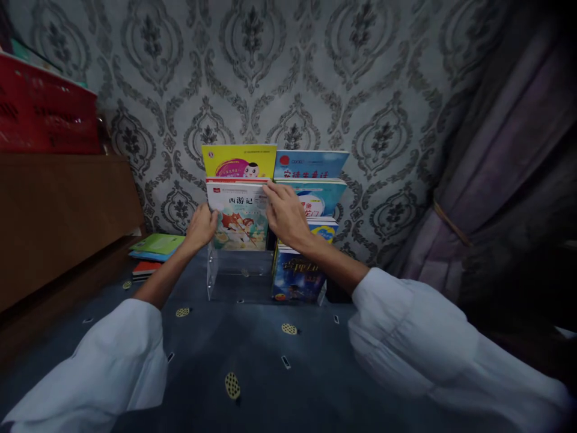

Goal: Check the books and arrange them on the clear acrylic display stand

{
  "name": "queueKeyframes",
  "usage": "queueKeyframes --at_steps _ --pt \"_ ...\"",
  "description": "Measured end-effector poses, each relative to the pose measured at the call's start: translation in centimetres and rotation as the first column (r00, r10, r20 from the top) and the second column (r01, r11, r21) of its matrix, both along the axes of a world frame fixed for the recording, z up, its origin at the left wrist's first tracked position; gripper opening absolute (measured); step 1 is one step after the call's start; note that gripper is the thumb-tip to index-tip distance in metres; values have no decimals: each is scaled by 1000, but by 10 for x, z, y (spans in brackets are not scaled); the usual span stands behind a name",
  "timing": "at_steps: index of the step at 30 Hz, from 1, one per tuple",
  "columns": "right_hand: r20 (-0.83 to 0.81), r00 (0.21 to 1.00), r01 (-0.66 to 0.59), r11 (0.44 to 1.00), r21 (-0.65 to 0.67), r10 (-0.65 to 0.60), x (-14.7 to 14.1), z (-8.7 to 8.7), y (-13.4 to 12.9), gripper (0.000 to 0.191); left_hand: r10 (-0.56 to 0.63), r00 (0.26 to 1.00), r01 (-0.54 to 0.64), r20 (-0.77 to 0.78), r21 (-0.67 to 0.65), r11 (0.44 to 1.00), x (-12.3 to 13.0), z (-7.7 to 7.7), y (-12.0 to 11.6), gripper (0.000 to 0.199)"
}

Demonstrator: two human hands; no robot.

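Note:
A white picture book with Chinese characters on its cover stands upright in a clear acrylic book rack. My left hand is closed on its left edge, thumb at the cover. At its upper right corner, my right hand grips the edge with fingers bent. Behind it rises a yellow book. To the right, a blue book, a teal book and a dark blue book stand in stepped rows. My right hand and forearm partly cover that side.
On the left, a red plastic basket rests on a brown wooden cabinet. Green and other books lie flat on the dark blue patterned cloth. A tied purple curtain hangs at the right, beside the patterned wallpaper.

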State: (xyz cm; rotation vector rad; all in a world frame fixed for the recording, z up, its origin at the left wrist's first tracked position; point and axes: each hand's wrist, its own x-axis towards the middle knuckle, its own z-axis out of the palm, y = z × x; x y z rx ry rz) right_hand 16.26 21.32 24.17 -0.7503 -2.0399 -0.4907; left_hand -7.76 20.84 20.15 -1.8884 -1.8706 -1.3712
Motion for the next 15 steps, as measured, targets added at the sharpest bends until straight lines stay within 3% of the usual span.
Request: queueKeyframes --at_steps 9,15 --pt "-217 968 -167 967 -191 125 -5 -55 7 52 -142 970 117 195 135 984 -18 -3 24 47" --pt "-282 954 -183 942 -282 101 -11 -65 7 48 -207 950 163 232 192 968 -23 -9 32 52"
